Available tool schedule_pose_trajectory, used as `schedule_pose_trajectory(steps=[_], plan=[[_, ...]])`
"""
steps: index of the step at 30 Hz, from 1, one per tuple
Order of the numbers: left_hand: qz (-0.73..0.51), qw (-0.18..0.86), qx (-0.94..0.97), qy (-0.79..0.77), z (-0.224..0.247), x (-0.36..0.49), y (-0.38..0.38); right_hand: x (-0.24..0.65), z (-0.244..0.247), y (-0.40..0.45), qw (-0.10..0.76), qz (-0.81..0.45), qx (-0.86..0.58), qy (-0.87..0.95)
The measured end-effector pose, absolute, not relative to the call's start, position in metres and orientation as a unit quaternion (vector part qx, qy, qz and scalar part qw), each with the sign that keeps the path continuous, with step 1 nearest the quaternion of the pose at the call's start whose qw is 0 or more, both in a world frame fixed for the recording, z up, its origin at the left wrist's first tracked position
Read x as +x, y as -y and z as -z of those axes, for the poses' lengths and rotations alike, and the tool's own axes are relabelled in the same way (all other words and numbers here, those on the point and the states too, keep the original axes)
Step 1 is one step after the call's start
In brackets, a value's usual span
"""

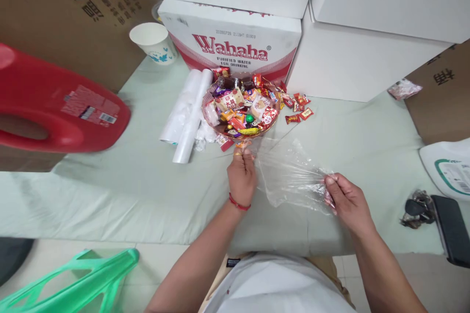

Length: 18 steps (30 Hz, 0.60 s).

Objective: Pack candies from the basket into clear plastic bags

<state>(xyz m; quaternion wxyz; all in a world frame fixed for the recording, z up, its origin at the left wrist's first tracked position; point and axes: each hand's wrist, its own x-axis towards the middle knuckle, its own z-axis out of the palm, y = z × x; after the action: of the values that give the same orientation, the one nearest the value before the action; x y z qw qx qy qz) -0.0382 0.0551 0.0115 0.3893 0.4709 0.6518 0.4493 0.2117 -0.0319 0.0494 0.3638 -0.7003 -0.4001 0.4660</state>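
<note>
My left hand [241,176], with a red cord at the wrist, is closed at the near rim of a basket [209,124] full of wrapped sweets. An orange-wrapped candy [244,143] shows at its fingertips. To the right, my right hand [347,200] pinches the gathered end of a clear plastic bag [284,176]. Creases run across the bag from that grip towards my left hand; whether the left fingers also hold its edge I cannot tell. Something reddish shows by the right fingers, partly hidden. Several red-wrapped candies [299,107] lie right of the basket.
White plastic rolls [188,117] lie left of the basket, a paper cup [156,44] behind them. A Wahaha carton [235,41] and white boxes [367,58] stand behind. A red jug [58,102] is at left; keys [417,209], a phone [452,230] and a white bottle [450,166] at right.
</note>
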Motion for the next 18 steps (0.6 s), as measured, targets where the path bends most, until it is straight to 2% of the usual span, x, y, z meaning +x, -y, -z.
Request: schedule_pose_trajectory(steps=[2, 4, 9, 11, 14, 18], plan=[[-0.395, 0.35, 0.535, -0.66, -0.017, -0.048, -0.059, 0.217, -0.05, 0.029, 0.352, -0.457, -0.706, 0.412], [-0.355, 0.385, 0.547, -0.653, -0.024, -0.055, -0.063, 0.221, -0.05, 0.025, 0.346, -0.467, -0.702, 0.411], [-0.23, 0.731, 0.388, -0.512, -0.042, -0.06, -0.063, 0.215, -0.043, 0.013, 0.42, -0.515, -0.678, 0.313], [-0.178, 0.801, 0.377, -0.43, -0.044, -0.062, -0.058, 0.21, -0.041, 0.01, 0.447, -0.532, -0.665, 0.275], [-0.156, 0.812, 0.408, -0.387, -0.042, -0.062, -0.052, 0.205, -0.039, 0.008, 0.469, -0.558, -0.639, 0.247], [-0.283, 0.769, 0.365, -0.442, -0.036, -0.058, -0.05, 0.204, -0.039, 0.008, 0.492, -0.554, -0.621, 0.254]])
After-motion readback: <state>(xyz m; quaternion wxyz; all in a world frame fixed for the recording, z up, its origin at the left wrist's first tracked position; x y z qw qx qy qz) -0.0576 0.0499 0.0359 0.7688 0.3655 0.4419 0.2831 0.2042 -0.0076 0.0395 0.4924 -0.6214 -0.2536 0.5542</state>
